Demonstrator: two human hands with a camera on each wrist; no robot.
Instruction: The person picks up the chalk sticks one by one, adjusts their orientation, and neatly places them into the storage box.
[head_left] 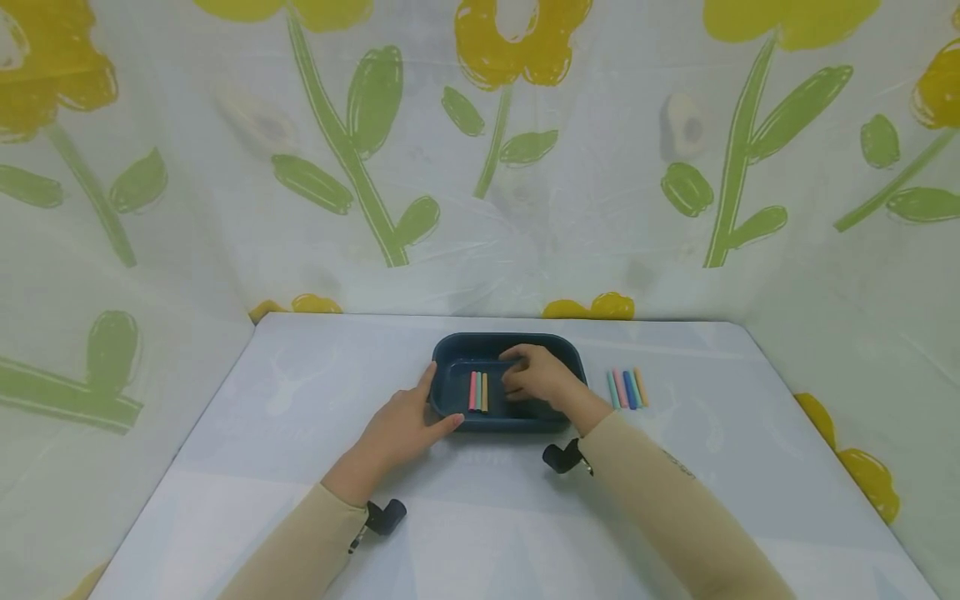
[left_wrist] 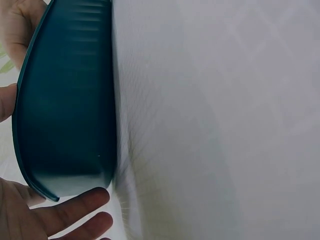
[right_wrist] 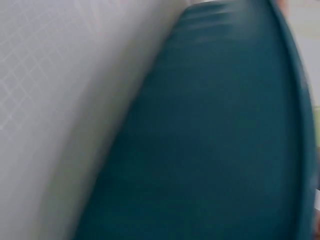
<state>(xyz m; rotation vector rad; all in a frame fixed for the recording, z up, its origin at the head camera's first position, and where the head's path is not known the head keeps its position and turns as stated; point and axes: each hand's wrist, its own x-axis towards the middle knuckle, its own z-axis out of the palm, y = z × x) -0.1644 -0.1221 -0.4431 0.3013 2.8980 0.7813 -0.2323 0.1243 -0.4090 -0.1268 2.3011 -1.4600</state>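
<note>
Three sticks [head_left: 478,392] lie left of the right hand [head_left: 538,375], grip unclear; the left hand [head_left: 401,427], spread, touches the tray [head_left: 517,426].

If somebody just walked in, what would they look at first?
Probably the big yellow flowers printed on the backdrop behind the table. Next might be the dark blue tray in the middle, with three bright sticks inside, the left hand at its left end and the right hand reaching in. The other sticks lie on the table, right of the tray.
</note>
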